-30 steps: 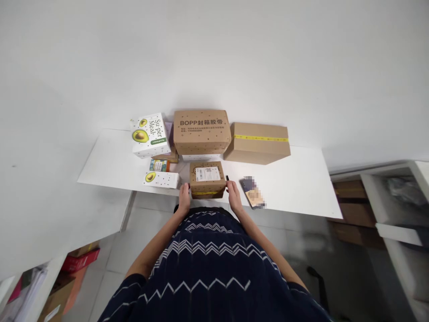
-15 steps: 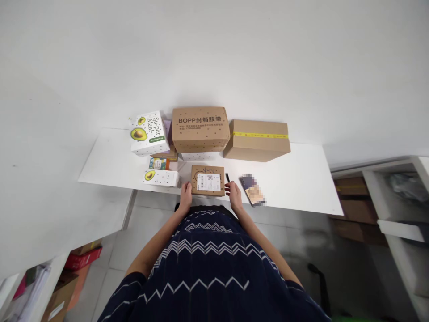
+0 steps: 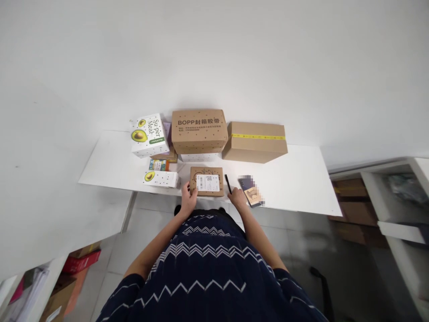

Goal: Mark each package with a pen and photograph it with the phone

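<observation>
A small brown cardboard box (image 3: 220, 183) with a white shipping label (image 3: 208, 183) on top lies near the front edge of the white table. My left hand (image 3: 188, 200) grips its near left corner, thumb over the top and fingers down the left side. Right of the box, a slim black pen (image 3: 228, 182) lies pointing away from me. My right hand (image 3: 238, 197) is closed around the pen's near end; the fingertips are partly hidden. Just beyond that hand lies a phone-like flat object (image 3: 251, 191), partly pixelated.
Behind stand a BOPP carton (image 3: 199, 129), a taped brown carton (image 3: 256, 141) and a white avocado-print box (image 3: 149, 135). A long white avocado box (image 3: 161, 179) and a small orange-green box (image 3: 158, 165) sit at left. Shelves (image 3: 372, 179) stand at right.
My right hand has left the box's right side and moved right onto the pen's near end. My left thumb now lies over the box's near left corner.
</observation>
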Available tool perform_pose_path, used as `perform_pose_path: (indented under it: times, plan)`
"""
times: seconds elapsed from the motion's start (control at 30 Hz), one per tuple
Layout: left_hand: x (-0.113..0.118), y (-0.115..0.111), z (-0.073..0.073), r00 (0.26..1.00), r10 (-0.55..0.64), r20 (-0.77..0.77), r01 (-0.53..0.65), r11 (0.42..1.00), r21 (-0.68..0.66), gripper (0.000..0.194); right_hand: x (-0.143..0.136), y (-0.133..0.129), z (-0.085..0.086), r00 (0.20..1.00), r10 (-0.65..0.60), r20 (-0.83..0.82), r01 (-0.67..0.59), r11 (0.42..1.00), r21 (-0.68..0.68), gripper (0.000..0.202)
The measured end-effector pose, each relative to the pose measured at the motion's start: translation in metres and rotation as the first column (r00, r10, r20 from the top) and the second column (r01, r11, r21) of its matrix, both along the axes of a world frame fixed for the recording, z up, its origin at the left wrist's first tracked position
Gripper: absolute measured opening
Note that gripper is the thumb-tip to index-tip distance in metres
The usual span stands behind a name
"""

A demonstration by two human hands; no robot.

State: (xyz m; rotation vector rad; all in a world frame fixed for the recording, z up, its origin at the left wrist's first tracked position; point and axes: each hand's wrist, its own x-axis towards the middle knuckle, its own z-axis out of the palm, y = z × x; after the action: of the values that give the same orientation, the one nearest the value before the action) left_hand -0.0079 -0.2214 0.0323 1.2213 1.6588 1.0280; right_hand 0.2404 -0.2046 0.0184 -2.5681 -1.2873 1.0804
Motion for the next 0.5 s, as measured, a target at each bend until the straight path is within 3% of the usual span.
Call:
perform_pose_path:
  times: [0.13, 0.27, 0.4, 0.5]
  plan:
    - [0.001, -0.003, 0.013, 0.954, -0.049, -0.295, 0.122, 0.965, 0.234, 0.048, 0.001, 0.000, -0.004, 1.000, -0.014, -0.024, 0.013, 1.000, -0.027, 0.017]
    - [0.007, 0.001, 0.030, 0.824, -0.098, -0.557, 0.356, 0.855, 0.376, 0.035, 0.003, 0.002, 0.006, 0.992, -0.070, -0.101, 0.079, 0.993, 0.089, 0.006]
    - [0.014, 0.008, 0.037, 0.730, -0.196, -0.654, 0.539, 0.754, 0.375, 0.024, -0.002, 0.002, 0.032, 0.957, -0.136, -0.254, 0.206, 0.939, 0.274, 0.007]
    - [0.020, 0.014, 0.039, 0.689, -0.263, -0.676, 0.580, 0.758, 0.297, 0.026, -0.015, 0.004, 0.055, 0.906, -0.128, -0.403, 0.297, 0.870, 0.393, 0.012]
